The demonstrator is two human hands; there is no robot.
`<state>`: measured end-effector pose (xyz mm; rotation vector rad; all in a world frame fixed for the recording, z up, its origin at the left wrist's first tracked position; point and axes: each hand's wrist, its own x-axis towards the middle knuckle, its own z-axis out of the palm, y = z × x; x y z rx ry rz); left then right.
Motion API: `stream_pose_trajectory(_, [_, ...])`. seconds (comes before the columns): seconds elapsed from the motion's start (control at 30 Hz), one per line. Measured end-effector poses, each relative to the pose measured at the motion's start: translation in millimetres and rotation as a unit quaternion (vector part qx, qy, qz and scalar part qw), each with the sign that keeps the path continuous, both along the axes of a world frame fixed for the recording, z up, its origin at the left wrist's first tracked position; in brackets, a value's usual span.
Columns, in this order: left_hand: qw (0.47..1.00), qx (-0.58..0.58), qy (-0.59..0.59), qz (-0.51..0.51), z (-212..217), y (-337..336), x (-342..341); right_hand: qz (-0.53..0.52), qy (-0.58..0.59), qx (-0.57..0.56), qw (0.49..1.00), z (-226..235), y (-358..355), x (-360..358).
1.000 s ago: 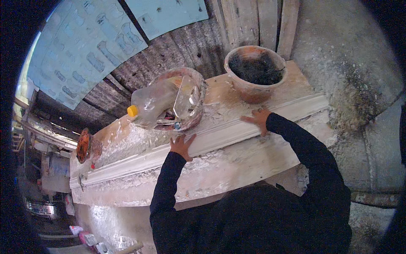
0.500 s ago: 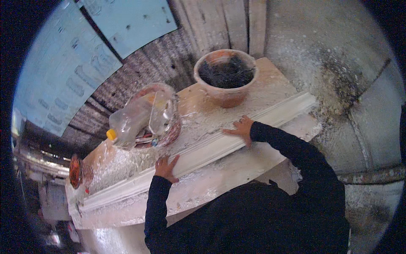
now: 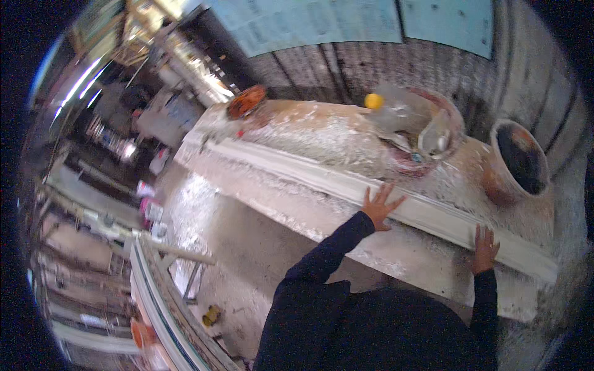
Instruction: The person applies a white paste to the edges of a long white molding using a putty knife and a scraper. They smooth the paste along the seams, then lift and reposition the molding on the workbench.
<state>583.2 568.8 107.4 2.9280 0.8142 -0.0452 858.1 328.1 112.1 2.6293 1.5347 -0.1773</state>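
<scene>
A long white moulding strip (image 3: 291, 168) with lengthwise ridges lies across the worktable. My left hand (image 3: 379, 209) rests on it near the middle, its fingers spread wide. Farther right, my right hand (image 3: 485, 248) touches the near edge of the same strip, fingers stretched out and pointing away from me. Neither hand grips anything. Just beyond the strip sits a plaster-smeared basin (image 3: 455, 114), holding a clear plastic bottle (image 3: 402, 111) with a yellow cap and other items too blurred to name.
The worktable (image 3: 272, 204) is caked with white residue. A tub (image 3: 498, 173) with dark contents stands at its right, and an orange-brown bowl (image 3: 246, 102) at the far left end. More pale strips (image 3: 158, 297) stand at lower left. A yellow object (image 3: 211, 315) lies on the floor.
My view has swung left, bringing the room beyond the table's left end into sight. My right hand has turned, its fingers now pointing away from me. Both hands remain at the strip.
</scene>
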Motion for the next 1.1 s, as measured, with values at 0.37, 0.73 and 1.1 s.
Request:
stream_pose_trajectory(0.37, [0.872, -0.075, -0.467, 0.128, 9, -187, -49, -0.055, 0.780, 0.161, 0.603, -25, 10, -155])
stream_pose_trajectory(0.73, [0.388, -0.420, -0.726, 0.382, -67, -251, -140, 0.238, 0.759, 0.222, 0.564, 40, -1, -294])
stream_pose_trajectory(1.1, [0.088, -0.574, -0.806, 0.111, -37, -223, -325, 0.713, 0.222, 0.141, 0.650, -52, 115, -469])
